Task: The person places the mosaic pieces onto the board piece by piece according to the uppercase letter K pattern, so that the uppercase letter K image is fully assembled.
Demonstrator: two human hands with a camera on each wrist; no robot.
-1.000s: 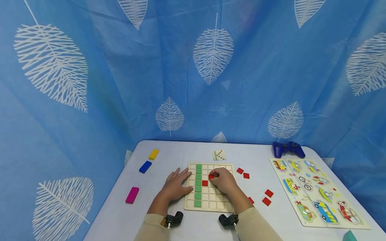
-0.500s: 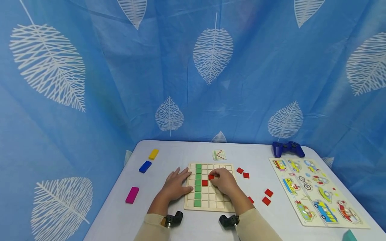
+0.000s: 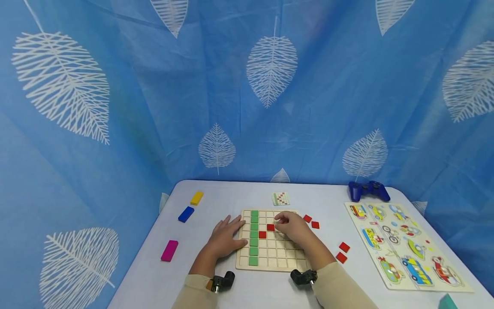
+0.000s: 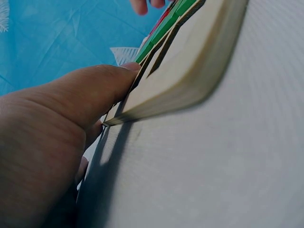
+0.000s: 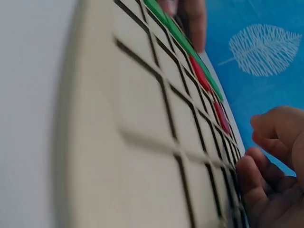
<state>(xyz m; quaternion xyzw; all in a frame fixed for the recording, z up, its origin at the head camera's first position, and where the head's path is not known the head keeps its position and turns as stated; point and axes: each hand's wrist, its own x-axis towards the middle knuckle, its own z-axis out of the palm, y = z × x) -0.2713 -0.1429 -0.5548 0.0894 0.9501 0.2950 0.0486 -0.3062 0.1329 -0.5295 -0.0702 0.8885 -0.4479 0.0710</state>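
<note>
A wooden grid board (image 3: 271, 262) lies on the white table with a column of green square tiles (image 3: 253, 241) near its left side. Two red square tiles, a lower one (image 3: 262, 234) and an upper one (image 3: 271, 227), sit diagonally in its cells. Along the board's left edge rests my left hand (image 3: 224, 241), fingers spread; in the left wrist view its thumb (image 4: 107, 83) lies on the rim. My right hand (image 3: 296, 231) hovers over the board's right part, just right of the upper red tile. Its fingers are loosely bent with nothing between them, as the right wrist view shows.
Several loose red tiles (image 3: 315, 225) lie right of the board. Behind it is a small pattern card (image 3: 281, 198). Yellow, blue (image 3: 186, 214) and magenta blocks stand at left. A vehicle puzzle board (image 3: 409, 249) and a game controller (image 3: 369, 191) occupy the right.
My right hand has let go of the upper red tile, which stays in its cell, and has moved to the right. The left hand has not moved.
</note>
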